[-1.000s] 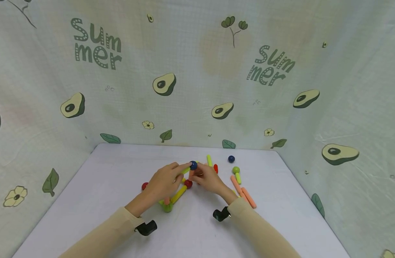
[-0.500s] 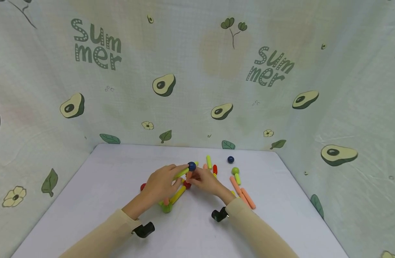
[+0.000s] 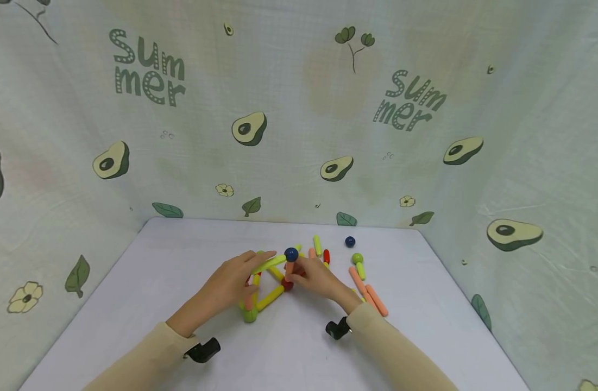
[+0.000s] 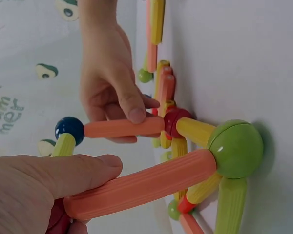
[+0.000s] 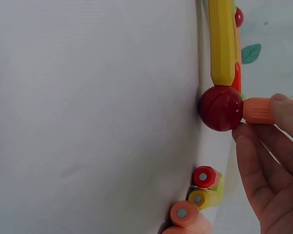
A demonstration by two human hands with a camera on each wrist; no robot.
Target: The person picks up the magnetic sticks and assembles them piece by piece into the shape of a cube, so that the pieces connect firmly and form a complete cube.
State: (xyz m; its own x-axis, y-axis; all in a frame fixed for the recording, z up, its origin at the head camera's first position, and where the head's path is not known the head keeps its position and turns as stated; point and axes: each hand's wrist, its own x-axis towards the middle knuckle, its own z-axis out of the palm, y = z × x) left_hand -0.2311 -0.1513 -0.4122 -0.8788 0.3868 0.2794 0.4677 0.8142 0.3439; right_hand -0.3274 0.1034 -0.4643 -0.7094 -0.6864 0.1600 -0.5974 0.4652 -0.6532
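Note:
A frame of magnetic building sticks and balls stands on the table. My right hand pinches an upright orange stick that joins a blue ball on top to a dark red ball at the base. From the blue ball a lime stick runs across to my left hand. That hand holds the upper end of another orange stick, its thumb along the side and a red ball partly hidden at its fingers. A green ball sits at that stick's foot. Yellow sticks link the base balls.
Right of the frame lie loose orange sticks, a green ball with a lime stick attached, and a blue ball. Behind my right hand are a lime stick and a red stick. A printed cloth hangs behind the table.
My left hand has drawn back left and down from beside the blue ball to the near orange stick, uncovering more of the frame. My right hand stays at its orange stick.

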